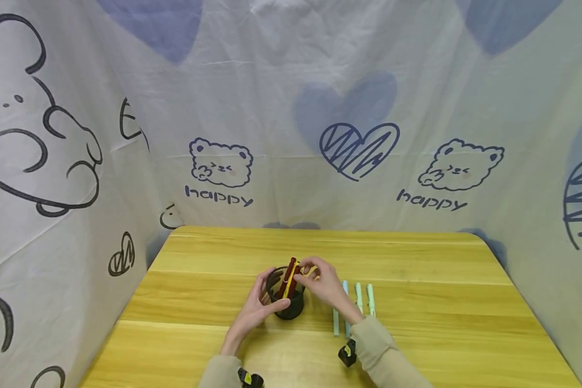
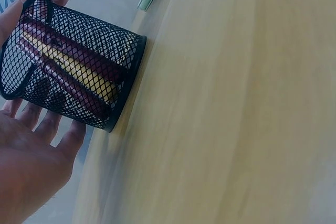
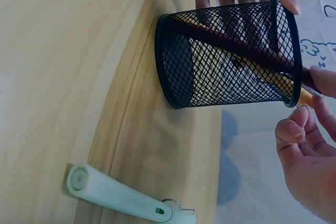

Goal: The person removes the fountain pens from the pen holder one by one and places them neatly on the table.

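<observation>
A black mesh cup stands upright on the table, with dark red pens and a yellow pen leaning inside. My left hand holds the cup from its left side, the thumb near the front rim and fingers round the back. At the rim, my right hand pinches the upper end of a dark red pen, close beside the yellow pen's end. Through the mesh in the left wrist view, the yellow pen lies between two dark red ones.
Several pale green and blue pens lie side by side on the wooden table, right of the cup, partly covered by my right forearm. One pale green pen shows closely in the right wrist view. Printed cloth hangs behind the table.
</observation>
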`<move>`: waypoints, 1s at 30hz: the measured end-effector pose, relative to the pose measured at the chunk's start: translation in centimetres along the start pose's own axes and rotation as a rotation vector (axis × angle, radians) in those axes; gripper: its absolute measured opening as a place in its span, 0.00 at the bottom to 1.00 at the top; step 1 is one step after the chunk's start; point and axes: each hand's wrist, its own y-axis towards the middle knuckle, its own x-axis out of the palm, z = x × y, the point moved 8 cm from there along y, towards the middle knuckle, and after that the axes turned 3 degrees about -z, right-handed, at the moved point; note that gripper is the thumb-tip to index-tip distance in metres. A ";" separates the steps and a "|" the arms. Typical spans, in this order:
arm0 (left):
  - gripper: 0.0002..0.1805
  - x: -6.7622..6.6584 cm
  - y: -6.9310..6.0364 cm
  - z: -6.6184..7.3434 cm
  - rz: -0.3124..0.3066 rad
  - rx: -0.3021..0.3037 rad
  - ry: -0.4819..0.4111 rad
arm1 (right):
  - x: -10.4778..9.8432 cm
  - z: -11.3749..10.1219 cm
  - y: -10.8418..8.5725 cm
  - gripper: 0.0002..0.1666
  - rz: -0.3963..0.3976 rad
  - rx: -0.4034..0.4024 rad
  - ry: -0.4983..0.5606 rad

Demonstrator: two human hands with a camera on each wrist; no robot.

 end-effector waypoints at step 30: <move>0.49 0.0 0.2 -0.1 -0.015 -0.007 0.013 | -0.4 -1.5 -0.6 0.11 0.009 0.041 -0.135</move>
